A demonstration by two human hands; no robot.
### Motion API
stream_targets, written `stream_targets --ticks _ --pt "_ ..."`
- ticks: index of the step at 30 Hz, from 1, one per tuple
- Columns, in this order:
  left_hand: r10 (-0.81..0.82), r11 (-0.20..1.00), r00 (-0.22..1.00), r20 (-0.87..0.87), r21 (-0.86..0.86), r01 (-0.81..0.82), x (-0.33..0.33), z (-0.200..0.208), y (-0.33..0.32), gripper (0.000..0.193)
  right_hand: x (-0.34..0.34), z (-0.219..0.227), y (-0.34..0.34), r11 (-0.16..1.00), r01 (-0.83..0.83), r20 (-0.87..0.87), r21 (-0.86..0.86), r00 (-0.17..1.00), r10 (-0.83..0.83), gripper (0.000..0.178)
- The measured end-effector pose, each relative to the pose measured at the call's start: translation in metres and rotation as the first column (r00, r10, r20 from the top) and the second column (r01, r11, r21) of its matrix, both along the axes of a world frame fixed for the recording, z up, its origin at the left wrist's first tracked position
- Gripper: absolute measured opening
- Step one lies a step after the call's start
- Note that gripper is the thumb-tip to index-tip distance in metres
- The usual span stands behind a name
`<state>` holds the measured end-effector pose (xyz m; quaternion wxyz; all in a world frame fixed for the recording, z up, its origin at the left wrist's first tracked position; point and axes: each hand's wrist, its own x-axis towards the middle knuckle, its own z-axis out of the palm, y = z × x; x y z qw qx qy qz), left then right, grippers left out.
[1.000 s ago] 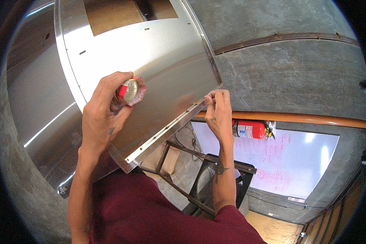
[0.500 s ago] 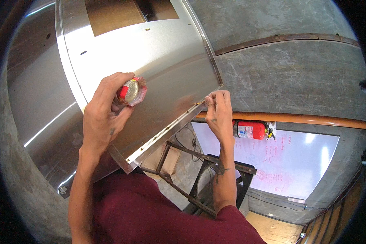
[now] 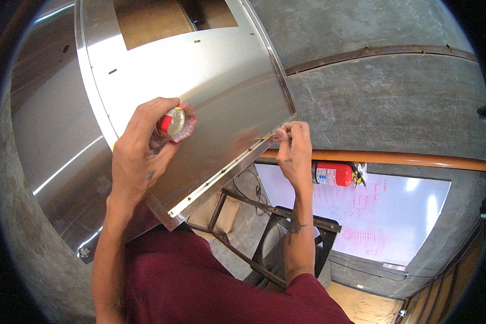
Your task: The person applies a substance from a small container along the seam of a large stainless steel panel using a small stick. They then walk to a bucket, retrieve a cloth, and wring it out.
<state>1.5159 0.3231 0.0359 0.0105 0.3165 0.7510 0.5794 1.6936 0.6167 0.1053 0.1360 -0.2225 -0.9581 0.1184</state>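
A small round tin with a red label and a torn, reddish wrapper rim (image 3: 176,123) sits in the grip of my left hand (image 3: 143,141), held over the metal panel. My right hand (image 3: 294,147) pinches at the flanged near edge of the shiny sheet-metal panel (image 3: 210,102), close to its right corner. Whatever is between those fingertips is too small to make out. Along that edge runs a bright strip (image 3: 221,174) dotted with several small dark spots. The panel has a rectangular cutout (image 3: 151,24) at its far side and a few small slots.
Below the panel's edge stands a dark metal frame (image 3: 254,202). An orange pipe (image 3: 410,158) runs along the grey wall (image 3: 383,102), with a red fire extinguisher (image 3: 333,174) beside it. A whiteboard with writing (image 3: 410,216) is on the right.
My right hand has shifted very slightly to the right at the panel's edge. My left hand still holds the tin in nearly the same place.
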Motion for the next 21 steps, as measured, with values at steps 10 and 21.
stream_targets --ticks 10,21 --pt "-0.008 0.999 0.999 0.044 0.040 0.006 0.001 0.003 0.000 0.065 -0.024 0.037 -0.049 0.976 0.013 -0.284 -0.218 0.956 -0.076 0.009" --pt "-0.012 0.999 1.000 -0.018 0.031 0.013 -0.002 0.005 -0.001 0.065 -0.087 0.008 -0.142 0.944 -0.309 -0.381 -0.119 0.892 0.244 0.012"
